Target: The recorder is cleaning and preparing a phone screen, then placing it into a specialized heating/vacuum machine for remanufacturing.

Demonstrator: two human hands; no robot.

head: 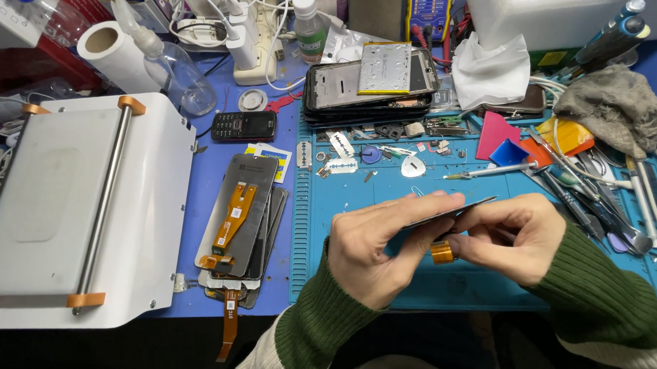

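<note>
2 hands (443, 239), 1 phone screen (451, 210), 3 blades (340, 154)

A phone-repair workshop, seen from my head camera.

I'm looking down at a cluttered desk (272, 131) with a blue repair mat (357, 200) spread over its right half. To the left sits a white screen-separating machine (80, 205) with a flat metal plate. Beside it lies a stack of phone display panels (243, 225) with orange flex cables. At the far side I see stripped phone frames (368, 88) piled up, a small keypad phone (243, 125), a power strip with chargers (250, 36) and solvent bottles (174, 66). Loose screws, razor blades (342, 154) and picks dot the mat, and to the right tweezers and screwdrivers (582, 208) lie in a heap near a grey rag (619, 107).
</note>
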